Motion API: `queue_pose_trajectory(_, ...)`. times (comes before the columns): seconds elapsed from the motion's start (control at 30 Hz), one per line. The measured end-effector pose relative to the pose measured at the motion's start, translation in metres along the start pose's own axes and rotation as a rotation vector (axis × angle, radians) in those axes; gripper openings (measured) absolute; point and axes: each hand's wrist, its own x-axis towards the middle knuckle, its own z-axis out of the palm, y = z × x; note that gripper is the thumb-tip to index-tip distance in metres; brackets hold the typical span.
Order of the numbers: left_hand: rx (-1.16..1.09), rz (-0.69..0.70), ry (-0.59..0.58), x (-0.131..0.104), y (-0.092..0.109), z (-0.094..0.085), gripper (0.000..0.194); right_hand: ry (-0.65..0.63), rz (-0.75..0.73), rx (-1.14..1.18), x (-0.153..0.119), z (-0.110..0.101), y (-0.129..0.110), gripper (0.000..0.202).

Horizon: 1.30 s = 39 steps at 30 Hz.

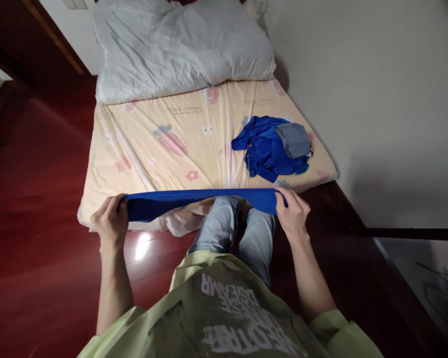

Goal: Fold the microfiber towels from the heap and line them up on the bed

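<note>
**Blue garment held taut between both hands, beside mattress**

Left hand [110, 219] is pinching one end of a blue garment [201, 193], fingers [120, 203] closed tightly over the cloth. Right hand [293, 211] is gripping the opposite end, thumb and fingers likewise closed. Garment is hanging between them, in view across the near edge of the mattress [194, 119]. Stitched upper edge is running nearly straight; lower edge is dipping at both ends. Type of garment: cannot tell.

Step in hand, by my reading: spreading the piece and straightening its edge. Next move seems to be calling for both hands working together, level, with even tension; slack on one side would likely be creasing it.

Nearby: crumpled blue clothing [263, 151] is lying on the mattress, grey cloth [293, 140] resting on top.
</note>
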Motion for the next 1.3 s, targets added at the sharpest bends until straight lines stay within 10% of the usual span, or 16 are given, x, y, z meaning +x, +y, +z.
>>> queue_pose_trajectory(0.27,0.082,0.031,-0.081,-0.013,-0.064,-0.053,0.022,-0.045,0.117,0.081,0.017,-0.003,0.019,0.024)
queue_pose_trajectory(0.57,0.024,-0.014,0.055,0.018,-0.089,-0.083,0.020,-0.495,0.017,0.326,0.071,0.006,0.022,0.015)
queue_pose_trajectory(0.97,0.132,-0.076,0.232,0.036,-0.112,-0.122,0.019,-0.345,0.069,0.180,0.097,0.014,0.022,0.014)
queue_pose_trajectory(1.3,0.125,-0.089,0.250,0.062,-0.128,-0.113,0.027,-0.225,0.031,0.118,0.110,0.013,0.034,0.014)
